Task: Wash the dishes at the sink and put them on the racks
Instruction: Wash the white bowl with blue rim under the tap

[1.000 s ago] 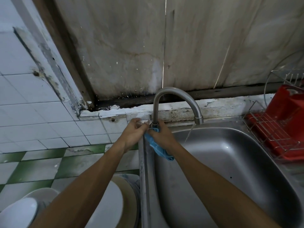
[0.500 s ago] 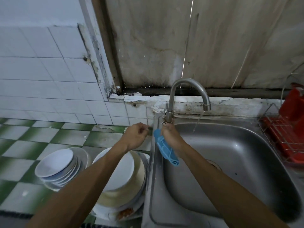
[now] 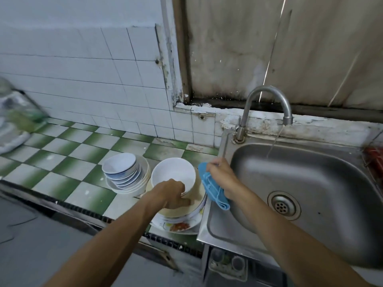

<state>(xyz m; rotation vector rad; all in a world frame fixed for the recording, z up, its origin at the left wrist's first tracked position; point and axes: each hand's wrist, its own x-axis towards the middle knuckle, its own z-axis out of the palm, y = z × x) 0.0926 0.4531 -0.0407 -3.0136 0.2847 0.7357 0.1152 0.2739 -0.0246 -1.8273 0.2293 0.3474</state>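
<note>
On bench [image 3: 62,162] left of sink [image 3: 215,224], your left hand [image 3: 173,193] grips white bowl [image 3: 173,172] by near rim, fingers [image 3: 182,200] curled round it. Lift straight up off plate stack [image 3: 182,221], don't drag dirty plates along, then carry under faucet [image 3: 267,94] stream. Your right hand [image 3: 221,175] clutches blue cloth [image 3: 214,190], just beside bowl, over sink edge.

Stacked bowls [image 3: 122,175] and plates [image 3: 182,222] on counter [image 3: 62,160], just left of sink [image 3: 310,183].
</note>
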